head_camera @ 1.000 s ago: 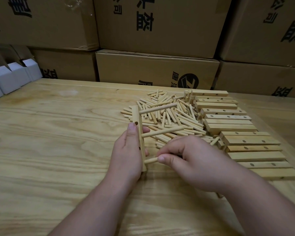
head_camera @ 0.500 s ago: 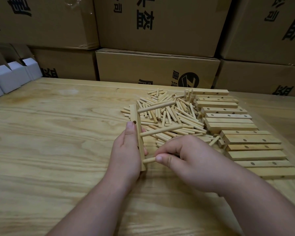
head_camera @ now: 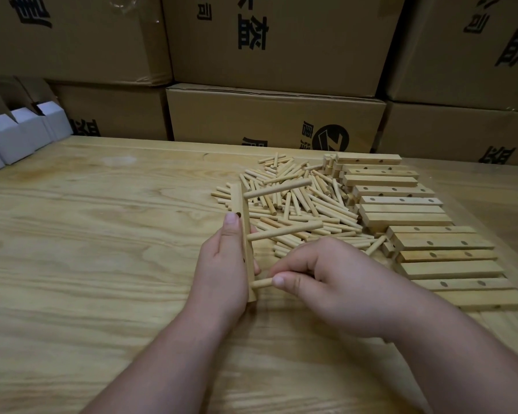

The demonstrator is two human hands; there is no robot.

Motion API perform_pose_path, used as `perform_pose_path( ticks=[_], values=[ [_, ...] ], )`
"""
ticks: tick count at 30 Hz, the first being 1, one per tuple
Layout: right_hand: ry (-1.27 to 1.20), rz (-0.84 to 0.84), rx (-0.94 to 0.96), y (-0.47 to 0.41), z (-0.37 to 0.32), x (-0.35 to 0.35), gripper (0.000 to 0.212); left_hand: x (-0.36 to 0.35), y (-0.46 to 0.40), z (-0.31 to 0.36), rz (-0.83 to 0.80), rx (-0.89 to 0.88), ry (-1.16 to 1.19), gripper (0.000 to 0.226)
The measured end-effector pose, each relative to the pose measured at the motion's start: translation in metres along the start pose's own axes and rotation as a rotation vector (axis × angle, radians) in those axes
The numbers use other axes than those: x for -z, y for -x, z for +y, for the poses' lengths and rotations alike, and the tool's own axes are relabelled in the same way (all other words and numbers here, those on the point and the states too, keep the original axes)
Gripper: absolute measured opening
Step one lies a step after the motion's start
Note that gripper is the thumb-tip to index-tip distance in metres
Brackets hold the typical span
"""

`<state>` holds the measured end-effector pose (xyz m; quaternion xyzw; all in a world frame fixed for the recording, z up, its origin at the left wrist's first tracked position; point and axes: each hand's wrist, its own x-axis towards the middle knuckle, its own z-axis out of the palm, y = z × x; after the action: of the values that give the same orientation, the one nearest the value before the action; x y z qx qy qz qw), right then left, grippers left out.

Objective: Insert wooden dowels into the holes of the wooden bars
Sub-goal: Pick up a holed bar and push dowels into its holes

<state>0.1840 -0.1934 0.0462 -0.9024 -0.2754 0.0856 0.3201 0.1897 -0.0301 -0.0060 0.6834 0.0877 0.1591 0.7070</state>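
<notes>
My left hand [head_camera: 222,270] grips a wooden bar [head_camera: 242,204] that stands on its edge on the table, running away from me. Two dowels stick out of its right side: a far dowel [head_camera: 277,188] and a middle dowel [head_camera: 284,231]. My right hand [head_camera: 326,276] pinches a third dowel [head_camera: 262,282] between thumb and fingers, its left end at the bar's near hole. Most of this dowel is hidden in my hand. A pile of loose dowels [head_camera: 296,204] lies behind my hands.
A row of wooden bars with holes [head_camera: 416,243] lies on the right of the wooden table [head_camera: 87,249]. Brown cardboard boxes [head_camera: 275,118] are stacked along the far edge. Small white boxes [head_camera: 18,138] stand at the far left.
The hands, bar and third dowel stay almost as they were; the view has shifted slightly. The dowel's exposed stub by the bar looks about the same length.
</notes>
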Motion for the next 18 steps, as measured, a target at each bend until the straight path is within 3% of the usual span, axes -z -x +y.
perform_pose_path(
  ticks=[5,10,15,18],
  values=[
    [-0.005,-0.022,-0.011,0.001,-0.001,0.000,0.018,0.001,0.001,-0.001,-0.044,-0.072,0.034,0.052],
    [-0.051,0.106,-0.052,-0.001,-0.003,0.004,0.011,-0.002,-0.002,-0.002,-0.027,-0.059,0.104,0.046],
    [-0.321,0.302,-0.123,0.002,-0.003,0.030,0.055,0.003,-0.010,0.003,-0.143,0.071,0.317,0.045],
    [-0.460,0.498,-0.148,0.001,-0.001,0.032,0.055,0.003,-0.014,0.004,-0.126,0.117,0.447,0.038]
  ],
)
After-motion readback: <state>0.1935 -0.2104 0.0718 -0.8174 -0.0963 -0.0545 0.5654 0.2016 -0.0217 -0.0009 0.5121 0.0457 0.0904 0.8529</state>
